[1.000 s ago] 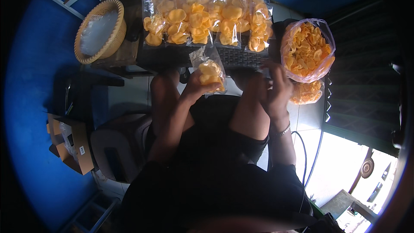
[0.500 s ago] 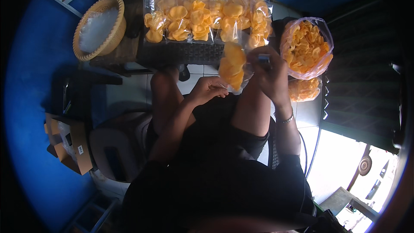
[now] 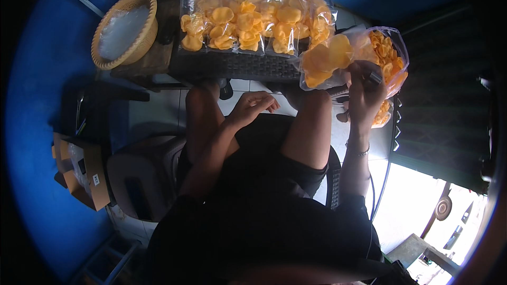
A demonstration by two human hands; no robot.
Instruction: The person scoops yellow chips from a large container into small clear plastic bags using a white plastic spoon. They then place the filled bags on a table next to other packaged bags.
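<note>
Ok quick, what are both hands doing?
Left hand: empty, loosely curled over the lap.
Right hand: holding a chip bag.

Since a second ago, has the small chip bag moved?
Yes. The small chip bag has gone from the left hand, in front of the table, rightward to the right hand by the big chip bag.

The crackers point(image 3: 322, 58) in the clear bag are orange-yellow, as are those in the clear packets point(image 3: 248, 16) on the dark woven table point(image 3: 232, 66). The basket point(image 3: 124, 29) is tan wicker with a whitish lining. The wall point(image 3: 37, 126) is blue, the shorts point(image 3: 264, 163) black, and the boxes point(image 3: 87, 171) brown.
</note>
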